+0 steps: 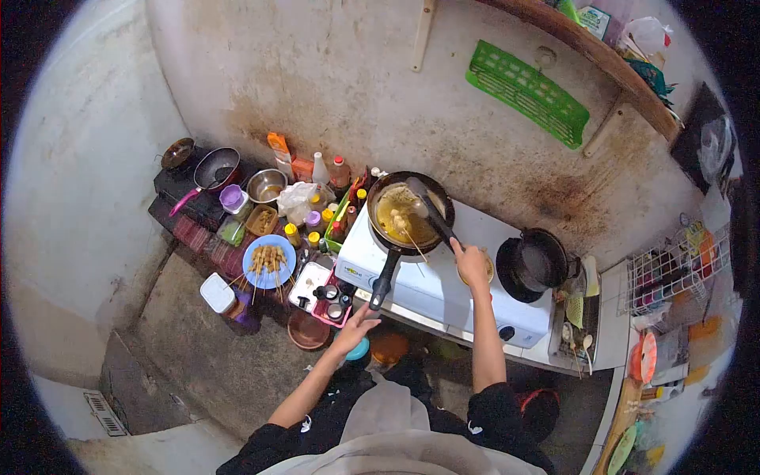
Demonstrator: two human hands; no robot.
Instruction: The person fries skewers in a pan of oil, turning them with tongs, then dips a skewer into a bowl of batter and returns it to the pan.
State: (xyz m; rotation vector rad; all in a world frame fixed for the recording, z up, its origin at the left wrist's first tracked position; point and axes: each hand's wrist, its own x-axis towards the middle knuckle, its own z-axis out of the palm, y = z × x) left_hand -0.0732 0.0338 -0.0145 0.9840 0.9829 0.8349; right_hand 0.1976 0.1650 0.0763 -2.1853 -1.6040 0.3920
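A black frying pan (380,226) with yellow oil and skewered food sits on the white gas stove (431,289). My right hand (472,265) grips the handle of a dark spatula (427,207) whose blade reaches into the pan. My left hand (354,327) is open with fingers spread, just below the end of the pan's black handle (383,282), near the stove's front left corner. It holds nothing.
A blue plate of skewers (268,261) lies left of the stove among sauce bottles, bowls and small containers. A second black pot (533,264) sits on the right burner. A green basket (528,93) hangs on the wall; a wire rack (673,273) stands at right.
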